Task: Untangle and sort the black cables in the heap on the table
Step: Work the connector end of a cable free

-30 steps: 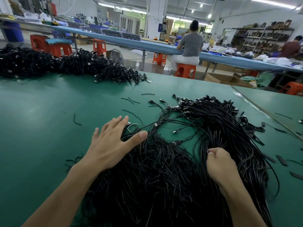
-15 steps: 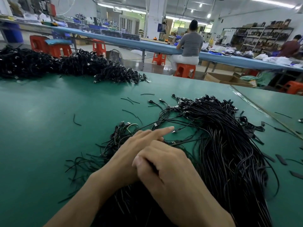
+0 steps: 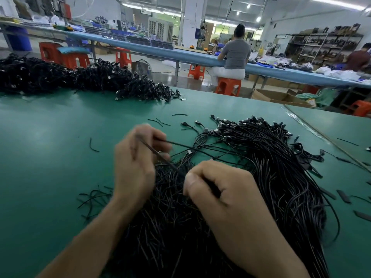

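Black cable heap (image 3: 251, 177) sprawls over the near-right of the green table (image 3: 50, 157), plug ends fanned at the far side. One cable (image 3: 152, 150) is lifted off it, stretched btwn both hands. The left hand (image 3: 136, 163), blurred, has its fingers curled round the upper end. The right hand (image 3: 220, 189) pinches it lower, just over the heap. To do it well: anchor w/ right, draw slowly w/ left, ease off if neighbours lift. A second pile (image 3: 80, 79) sits well apart, far left, w/ short offcuts (image 3: 93, 145) scattered nearer.

Bright ceiling strip lights (image 3: 339, 2); left hand (image 3: 138, 159) motion-blurred; wide-angle edges bend.
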The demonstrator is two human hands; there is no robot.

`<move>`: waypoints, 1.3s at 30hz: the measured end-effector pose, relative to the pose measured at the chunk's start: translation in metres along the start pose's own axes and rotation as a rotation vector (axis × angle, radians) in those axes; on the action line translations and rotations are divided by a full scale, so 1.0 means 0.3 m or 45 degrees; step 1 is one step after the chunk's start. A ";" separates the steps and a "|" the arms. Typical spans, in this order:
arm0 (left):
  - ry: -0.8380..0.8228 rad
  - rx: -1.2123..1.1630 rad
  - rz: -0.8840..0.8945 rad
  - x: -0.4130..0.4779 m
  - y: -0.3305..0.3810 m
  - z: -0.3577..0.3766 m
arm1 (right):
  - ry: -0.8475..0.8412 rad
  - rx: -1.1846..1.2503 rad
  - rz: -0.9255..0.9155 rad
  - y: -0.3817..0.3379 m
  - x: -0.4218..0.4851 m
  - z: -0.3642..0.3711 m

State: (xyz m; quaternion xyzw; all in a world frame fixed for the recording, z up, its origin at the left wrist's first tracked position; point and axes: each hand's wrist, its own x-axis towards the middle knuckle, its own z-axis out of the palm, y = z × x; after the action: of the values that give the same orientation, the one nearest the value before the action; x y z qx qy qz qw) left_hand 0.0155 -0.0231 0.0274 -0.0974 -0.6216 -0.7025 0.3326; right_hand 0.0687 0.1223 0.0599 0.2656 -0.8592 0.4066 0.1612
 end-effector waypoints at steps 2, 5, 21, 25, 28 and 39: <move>0.173 0.008 0.169 0.037 -0.010 -0.034 | -0.023 -0.041 0.110 0.025 -0.003 0.002; 0.319 0.035 0.276 0.073 -0.013 -0.072 | 0.049 -0.063 0.141 0.040 -0.003 0.020; -0.197 0.364 0.187 0.002 -0.083 -0.031 | -0.415 -0.676 0.734 0.209 -0.010 -0.053; -0.585 1.007 0.548 -0.056 -0.090 -0.009 | -0.139 -0.087 0.447 0.143 0.006 -0.010; -0.708 1.186 0.561 -0.066 -0.085 -0.014 | -0.049 0.359 0.573 0.080 0.011 -0.001; -0.427 0.725 0.196 -0.039 -0.112 -0.033 | 0.166 -0.314 0.503 0.129 0.000 -0.080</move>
State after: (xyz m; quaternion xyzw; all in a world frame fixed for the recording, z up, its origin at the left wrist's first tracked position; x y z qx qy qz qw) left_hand 0.0072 -0.0283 -0.0084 -0.1612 -0.8298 -0.4477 0.2916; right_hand 0.0475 0.1616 0.0510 0.0441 -0.9253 0.3386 0.1648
